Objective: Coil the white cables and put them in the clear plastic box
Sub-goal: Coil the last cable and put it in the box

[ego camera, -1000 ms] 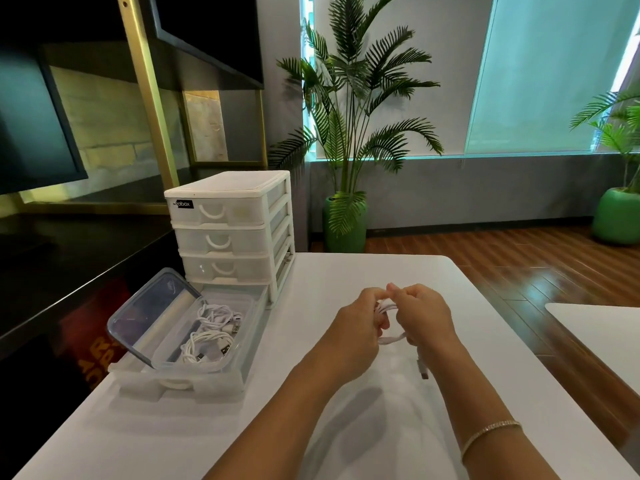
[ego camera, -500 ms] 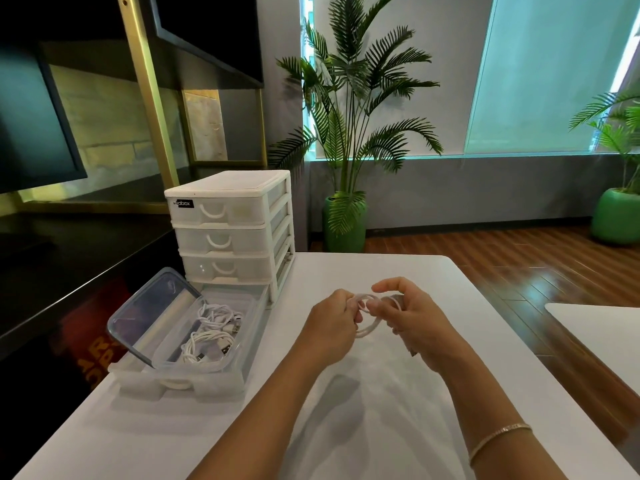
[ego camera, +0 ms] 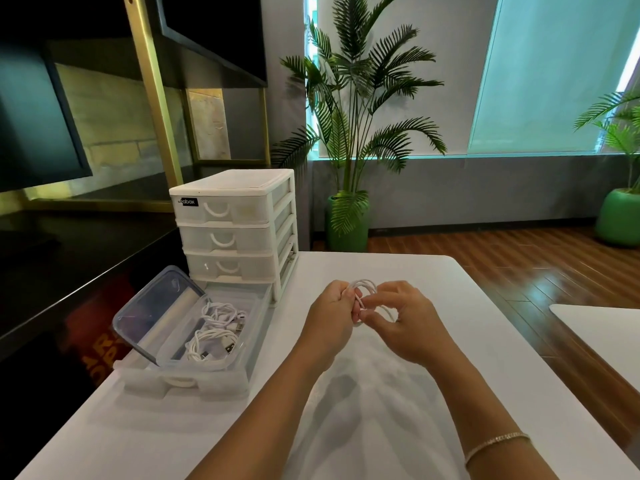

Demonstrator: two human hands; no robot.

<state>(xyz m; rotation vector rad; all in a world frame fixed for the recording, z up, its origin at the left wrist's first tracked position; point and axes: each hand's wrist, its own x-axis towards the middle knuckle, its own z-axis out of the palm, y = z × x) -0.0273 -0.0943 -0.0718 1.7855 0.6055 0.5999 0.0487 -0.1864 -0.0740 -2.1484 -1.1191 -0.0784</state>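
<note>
Head view: left hand (ego camera: pixel 331 317) grips a coiled white cable (ego camera: pixel 367 296) above the table (ego camera: pixel 450 341); right hand (ego camera: pixel 407 322) pinches its loops. Coil sits between both fists. Clear plastic box (ego camera: pixel 254 315), lid open, holds other cables (ego camera: pixel 214 332), well left.

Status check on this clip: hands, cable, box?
Left hand and right hand both grip the white cable, coiled, above the table. Clear box open, other cables inside. Path unobstructed.
</note>
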